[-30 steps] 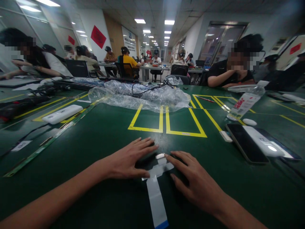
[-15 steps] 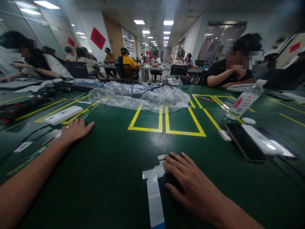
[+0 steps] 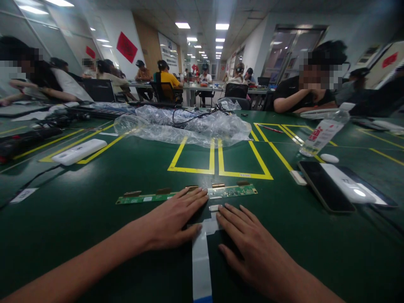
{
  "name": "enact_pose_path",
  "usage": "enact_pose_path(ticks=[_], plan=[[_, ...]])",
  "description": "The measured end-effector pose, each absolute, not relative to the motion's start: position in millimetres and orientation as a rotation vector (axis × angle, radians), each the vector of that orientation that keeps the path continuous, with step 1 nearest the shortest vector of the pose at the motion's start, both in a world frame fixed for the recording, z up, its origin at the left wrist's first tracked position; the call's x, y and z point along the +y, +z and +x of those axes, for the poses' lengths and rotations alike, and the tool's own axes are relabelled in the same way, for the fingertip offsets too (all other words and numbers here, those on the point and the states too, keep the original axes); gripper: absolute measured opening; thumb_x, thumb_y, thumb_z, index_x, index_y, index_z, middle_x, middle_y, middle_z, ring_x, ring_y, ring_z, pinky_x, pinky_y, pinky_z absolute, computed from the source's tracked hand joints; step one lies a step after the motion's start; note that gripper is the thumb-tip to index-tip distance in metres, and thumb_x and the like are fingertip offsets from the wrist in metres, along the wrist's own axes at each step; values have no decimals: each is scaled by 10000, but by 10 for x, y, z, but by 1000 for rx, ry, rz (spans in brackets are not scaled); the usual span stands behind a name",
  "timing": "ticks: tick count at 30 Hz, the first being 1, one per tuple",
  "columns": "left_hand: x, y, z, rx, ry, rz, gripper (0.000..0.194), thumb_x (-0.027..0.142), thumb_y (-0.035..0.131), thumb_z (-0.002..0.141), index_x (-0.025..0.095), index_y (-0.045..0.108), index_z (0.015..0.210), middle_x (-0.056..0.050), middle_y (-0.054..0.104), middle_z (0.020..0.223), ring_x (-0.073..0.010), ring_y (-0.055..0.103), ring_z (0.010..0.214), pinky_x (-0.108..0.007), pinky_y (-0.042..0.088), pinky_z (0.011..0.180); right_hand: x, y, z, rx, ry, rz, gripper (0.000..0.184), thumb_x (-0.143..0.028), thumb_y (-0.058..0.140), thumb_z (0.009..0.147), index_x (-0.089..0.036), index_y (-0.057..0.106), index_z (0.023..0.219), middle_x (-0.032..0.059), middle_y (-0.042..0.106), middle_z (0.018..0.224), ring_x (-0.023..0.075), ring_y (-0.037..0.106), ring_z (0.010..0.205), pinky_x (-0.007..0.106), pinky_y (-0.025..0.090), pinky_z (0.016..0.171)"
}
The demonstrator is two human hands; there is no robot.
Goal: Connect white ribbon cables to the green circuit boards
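Observation:
A long, narrow green circuit board (image 3: 233,192) lies crosswise on the table in front of me, with several brown tabs along its far edge. My left hand (image 3: 176,219) rests palm down over its middle, fingers stretched out and partly covering it. The left thumb reaches to a white flat ribbon cable (image 3: 202,261), which runs toward me and ends in blue. At the cable's far end is a small connector (image 3: 215,208), just short of the board. My right hand (image 3: 252,240) lies flat beside it, open, with its fingertips at the cable's right edge.
Crumpled clear plastic wrap (image 3: 189,126) with black cables lies across the back. On the right are a phone (image 3: 325,185), a white device (image 3: 344,181) and a tilted bottle (image 3: 325,132). A white power bank (image 3: 80,152) sits left. Yellow tape (image 3: 246,175) marks the green table. Other people sit around.
My left hand has moved from the left side to the middle, and the circuit board has come with it, turned crosswise. The cable's near part has shifted slightly left; my right hand stays put.

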State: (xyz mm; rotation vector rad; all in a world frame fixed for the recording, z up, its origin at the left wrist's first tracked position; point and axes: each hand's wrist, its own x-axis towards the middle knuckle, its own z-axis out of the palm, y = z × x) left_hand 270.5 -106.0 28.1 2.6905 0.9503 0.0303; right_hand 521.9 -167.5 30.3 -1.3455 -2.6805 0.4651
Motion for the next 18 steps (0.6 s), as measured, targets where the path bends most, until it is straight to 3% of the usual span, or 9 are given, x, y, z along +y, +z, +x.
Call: enact_pose_path(ticks=[18], plan=[[-1130, 327, 2751, 892, 45, 2654, 735, 453, 476, 957, 251, 130, 1574, -34, 114, 1621, -250, 131, 1494, -432, 86, 1233, -1716, 281, 5155, -2628, 359, -1433, 573, -376, 495, 931, -143, 450, 1453, 125, 413, 1515, 331, 360, 1403, 580, 292, 1144]])
